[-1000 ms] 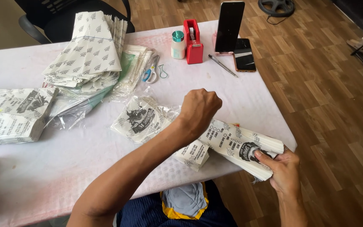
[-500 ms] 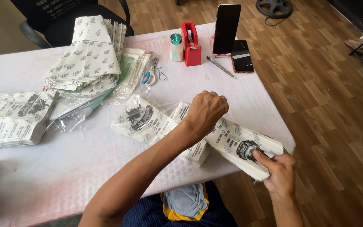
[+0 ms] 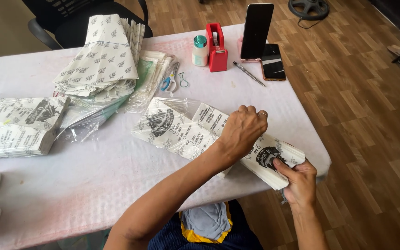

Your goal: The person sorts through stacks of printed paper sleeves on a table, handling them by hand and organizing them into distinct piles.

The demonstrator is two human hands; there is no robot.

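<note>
Wide surface (image 3: 93, 185) under a pale pinkish-white cloth, set on brown wood-plank floor (image 3: 371, 115).

Tall stack of folded white paper bags with leaf print (image 3: 99, 60) at far centre-left; second stack of printed white bags (image 3: 17, 125) at left edge, crumpled clear plastic wrap (image 3: 86, 122) between the two.

Flat sleeve of white printed paper bags (image 3: 274, 159) lying at near right corner of surface, long axis running from far-left to near-right, near end jutting past the edge. Second printed bag bundle in clear wrap (image 3: 170, 129) just beside it to the left, touching or overlapping; cannot tell which.

Left hand (image 3: 242, 132) reaching across, curled into a loose fist, knuckles up, pressing down on the sleeve's middle. Right hand (image 3: 299, 183) below the surface edge, pinching the sleeve's overhanging end, thumb on the dark round print.

Far side, well apart from both hands: upright black phone on stand (image 3: 256, 30), second phone lying flat (image 3: 272, 62), red tape dispenser (image 3: 217, 46), small white bottle with teal cap (image 3: 200, 50), grey pen (image 3: 249, 74), blue-handled scissors (image 3: 168, 81).
</note>
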